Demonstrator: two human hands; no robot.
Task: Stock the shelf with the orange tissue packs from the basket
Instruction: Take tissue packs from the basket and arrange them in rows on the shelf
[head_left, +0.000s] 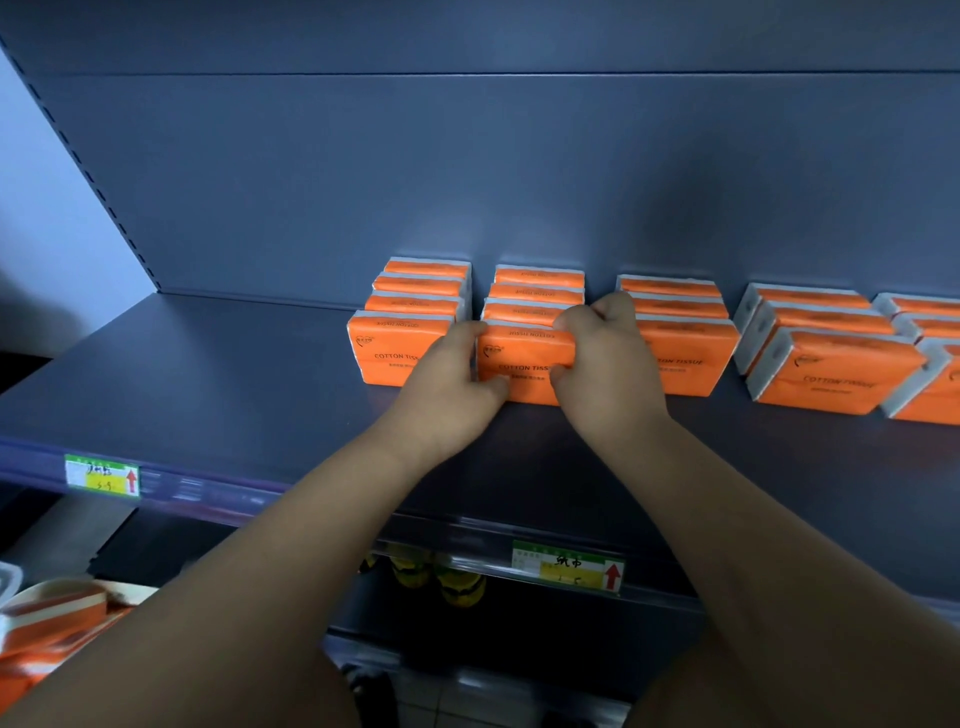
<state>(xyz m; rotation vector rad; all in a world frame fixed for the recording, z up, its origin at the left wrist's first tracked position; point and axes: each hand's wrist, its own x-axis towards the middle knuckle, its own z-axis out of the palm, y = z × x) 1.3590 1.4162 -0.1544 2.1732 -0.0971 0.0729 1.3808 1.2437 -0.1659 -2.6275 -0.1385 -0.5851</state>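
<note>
Orange tissue packs stand upright in several rows on the dark grey shelf (208, 384). Both my hands hold the front pack (524, 358) of the second row from the left. My left hand (452, 379) grips its left end, fingers curled over the top edge and thumb at the bottom. My right hand (602, 358) grips its right end the same way. The pack stands on the shelf, in line with the packs behind it. More orange packs (47, 618) lie in the basket at the lower left, partly hidden by my left arm.
The left row (400, 348) and the rows to the right (685, 358) (831, 374) flank the held pack closely. Price tags (102, 474) (569, 569) sit on the shelf's front rail. Yellow items (441, 577) stand on the shelf below. The shelf's left part is bare.
</note>
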